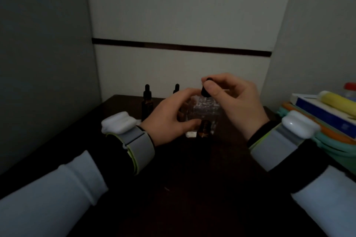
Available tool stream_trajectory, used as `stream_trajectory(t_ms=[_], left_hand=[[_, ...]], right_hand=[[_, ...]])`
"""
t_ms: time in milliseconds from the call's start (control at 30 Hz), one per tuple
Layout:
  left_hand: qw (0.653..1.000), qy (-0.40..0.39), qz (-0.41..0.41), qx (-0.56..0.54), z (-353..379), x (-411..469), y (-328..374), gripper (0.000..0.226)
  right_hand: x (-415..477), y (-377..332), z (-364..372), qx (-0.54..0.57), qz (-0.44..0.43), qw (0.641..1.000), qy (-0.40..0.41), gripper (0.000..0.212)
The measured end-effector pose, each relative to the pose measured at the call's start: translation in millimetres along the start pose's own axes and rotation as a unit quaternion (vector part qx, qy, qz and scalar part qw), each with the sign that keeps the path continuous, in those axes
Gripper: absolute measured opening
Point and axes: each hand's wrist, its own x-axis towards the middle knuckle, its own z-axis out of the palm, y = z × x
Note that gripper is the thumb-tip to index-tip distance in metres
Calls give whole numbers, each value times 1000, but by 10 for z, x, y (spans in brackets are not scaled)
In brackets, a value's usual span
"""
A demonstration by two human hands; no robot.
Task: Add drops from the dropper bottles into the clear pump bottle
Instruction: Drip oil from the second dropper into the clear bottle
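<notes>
Nearest you, at the middle of the desk [173, 179], stands an uncapped dropper bottle [204, 131]. Just behind it is the clear pump bottle [207, 109], with your left hand [169, 119] curled round its side. Your right hand [231, 100] pinches the black dropper [205, 90] over its neck. Dosing appears under way; the two capped dropper bottles [147, 100] by the far edge look outstanding.

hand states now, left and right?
Left hand: grips the clear bottle.
Right hand: pinches a black dropper cap over that bottle.

Head-worn view, down over table [134, 188]
</notes>
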Motion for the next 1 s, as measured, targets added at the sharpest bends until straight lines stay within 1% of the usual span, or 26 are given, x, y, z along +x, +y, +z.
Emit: stream_trajectory(t_ms=[167, 333, 633, 867, 933, 1000], left_hand=[[1000, -3, -2, 4, -9, 0, 17, 58], [1000, -1, -5, 3, -12, -2, 22, 58], [1000, -9, -5, -5, -17, 4, 28, 59], [1000, -9, -9, -1, -14, 0, 18, 59], [1000, -9, -11, 1, -14, -2, 21, 59], [1000, -10, -14, 0, -15, -6, 20, 58]], right_hand=[[10, -19, 2, 25, 16, 999, 22, 10], [-3, -24, 26, 44, 32, 998, 26, 10], [-12, -55, 21, 26, 36, 999, 27, 6], [-15, -51, 13, 4, 25, 999, 23, 8], [3, -83, 4, -4, 14, 999, 43, 8], [29, -148, -26, 11, -14, 995, 94, 10]])
